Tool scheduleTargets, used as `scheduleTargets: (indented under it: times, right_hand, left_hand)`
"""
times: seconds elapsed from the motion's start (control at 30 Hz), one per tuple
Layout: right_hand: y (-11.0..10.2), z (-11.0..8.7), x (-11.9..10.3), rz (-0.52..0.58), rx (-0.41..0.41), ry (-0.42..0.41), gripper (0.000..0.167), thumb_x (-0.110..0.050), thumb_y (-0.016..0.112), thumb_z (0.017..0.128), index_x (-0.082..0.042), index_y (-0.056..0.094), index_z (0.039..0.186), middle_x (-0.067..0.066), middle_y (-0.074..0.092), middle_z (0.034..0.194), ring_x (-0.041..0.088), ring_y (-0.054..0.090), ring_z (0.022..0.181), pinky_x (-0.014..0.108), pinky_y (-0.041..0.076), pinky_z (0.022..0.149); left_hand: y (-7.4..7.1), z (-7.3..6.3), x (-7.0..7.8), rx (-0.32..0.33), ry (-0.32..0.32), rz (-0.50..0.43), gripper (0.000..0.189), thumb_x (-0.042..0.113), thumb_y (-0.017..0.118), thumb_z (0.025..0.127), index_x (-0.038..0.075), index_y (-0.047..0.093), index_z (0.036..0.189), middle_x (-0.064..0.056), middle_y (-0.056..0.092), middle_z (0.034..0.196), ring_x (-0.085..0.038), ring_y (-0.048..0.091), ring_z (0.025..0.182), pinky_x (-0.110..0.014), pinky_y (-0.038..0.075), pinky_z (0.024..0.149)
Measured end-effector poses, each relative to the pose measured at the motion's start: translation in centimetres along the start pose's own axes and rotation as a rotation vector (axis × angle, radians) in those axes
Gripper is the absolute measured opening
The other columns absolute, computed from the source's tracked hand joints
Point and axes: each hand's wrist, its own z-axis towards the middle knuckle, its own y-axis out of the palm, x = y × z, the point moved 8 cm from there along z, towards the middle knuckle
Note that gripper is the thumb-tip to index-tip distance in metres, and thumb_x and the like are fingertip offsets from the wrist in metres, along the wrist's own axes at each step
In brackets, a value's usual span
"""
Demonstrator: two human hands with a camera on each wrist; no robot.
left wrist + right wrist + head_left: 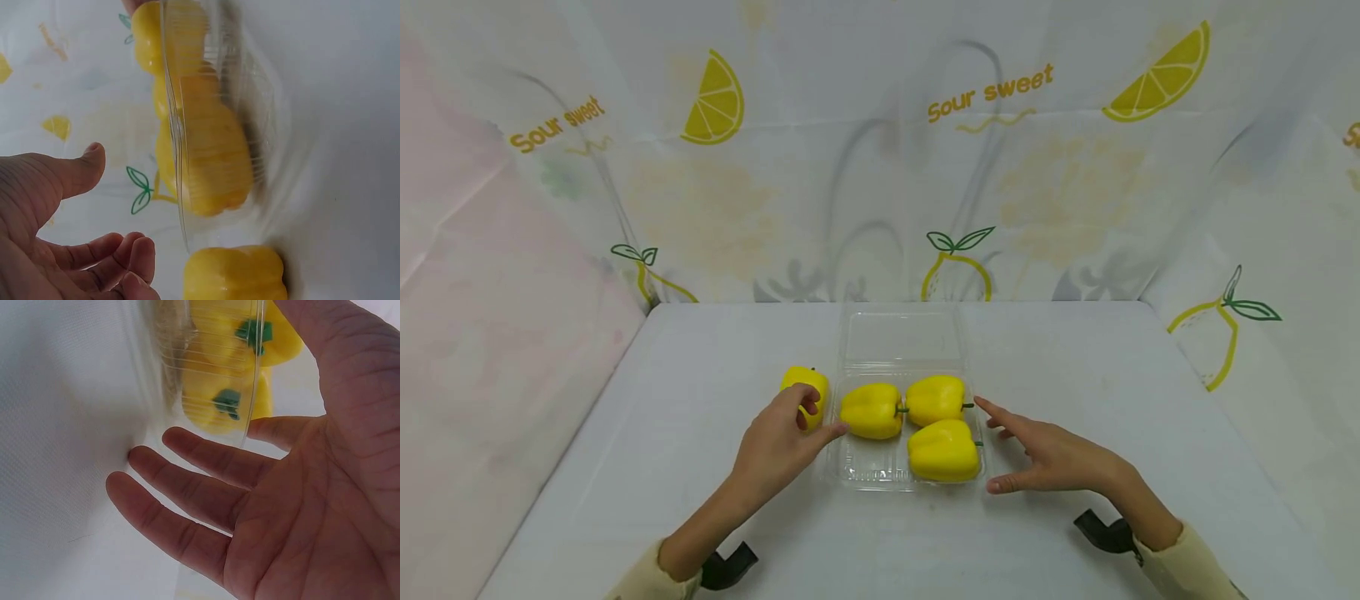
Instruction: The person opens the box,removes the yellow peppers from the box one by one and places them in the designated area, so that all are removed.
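Observation:
A clear plastic clamshell box (pixel 874 468) lies opened on the table with its lid (pixel 901 335) folded back. Inside it are three yellow bell peppers: one at the left (pixel 869 414), one at the back right (pixel 934 400) and one at the front right (pixel 943 454). Another yellow bell pepper (pixel 232 275) lies on the table just left of the box. My left hand (pixel 781 437) hovers over that side, holding nothing, fingers loosely bent and thumb near the box's left rim. At the box's right side, my right hand (pixel 1054 457) has its fingers spread, empty, beside the wall.
A white-covered table (pixel 1075 358) extends around the box. Behind it hangs a pale cloth (pixel 820 192) printed with lemons and lettering, and similar cloth covers both sides. Black curved wrist pieces (pixel 730 567) show beneath the forearms.

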Motion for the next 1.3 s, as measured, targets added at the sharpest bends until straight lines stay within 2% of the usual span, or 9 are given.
scheduleTargets:
  times: [0.3,0.47,0.63,0.8,1.17,1.3]
  right_hand:
    - [-0.1,0.0,-0.1,0.001,-0.001,0.006,0.106,-0.055,0.075,0.081,-0.021,0.012,0.159,0.015,0.049,0.141,0.035,0.053,0.122,0.056,0.046,0.093]
    - [-0.1,0.0,-0.1,0.009,-0.005,0.011,0.106,-0.054,0.075,0.081,-0.020,0.012,0.159,0.016,0.048,0.141,0.036,0.052,0.122,0.058,0.046,0.093]
    - [0.0,0.0,-0.1,0.009,-0.006,0.014,0.106,-0.054,0.075,0.082,-0.020,0.012,0.159,0.016,0.048,0.142,0.036,0.052,0.122,0.057,0.046,0.093]
    - [0.0,0.0,-0.2,0.010,-0.005,0.012,0.105,-0.053,0.075,0.082,-0.019,0.013,0.159,0.018,0.049,0.141,0.037,0.052,0.122,0.057,0.048,0.090]
    - [0.1,0.1,0.0,0.011,-0.005,0.003,0.104,-0.052,0.075,0.082,-0.020,0.012,0.159,0.018,0.049,0.141,0.036,0.053,0.121,0.056,0.049,0.089]
    - [0.0,0.1,0.0,0.007,-0.004,0.001,0.104,-0.053,0.074,0.083,-0.019,0.013,0.159,0.018,0.050,0.140,0.036,0.054,0.121,0.055,0.049,0.088]
  left_hand:
    - [1.7,-0.4,2.5,-0.052,0.088,0.013,0.053,0.036,0.087,0.075,0.007,0.060,0.110,-0.001,0.060,0.097,-0.015,0.055,0.078,-0.025,0.047,0.061]
    - [2.6,-0.5,3.4,-0.061,0.154,0.010,0.053,0.039,0.086,0.075,0.008,0.060,0.110,-0.001,0.061,0.098,-0.012,0.054,0.079,-0.023,0.047,0.063]
    - [3.3,-0.6,4.6,-0.064,0.220,0.005,0.055,0.041,0.085,0.075,0.009,0.059,0.110,-0.002,0.061,0.100,-0.015,0.054,0.081,-0.024,0.048,0.066]
    - [4.1,-0.5,5.6,-0.082,0.248,0.009,0.055,0.042,0.084,0.076,0.009,0.059,0.113,-0.002,0.062,0.104,-0.016,0.054,0.084,-0.028,0.049,0.072]
    - [6.1,-0.8,6.9,-0.210,0.269,0.008,0.060,0.045,0.079,0.081,0.006,0.057,0.122,-0.006,0.063,0.116,-0.018,0.060,0.097,-0.032,0.052,0.084]
    - [6.9,-1.0,7.2,-0.239,0.287,0.016,0.061,0.043,0.078,0.083,0.006,0.056,0.125,-0.007,0.062,0.118,-0.018,0.060,0.097,-0.030,0.052,0.083]
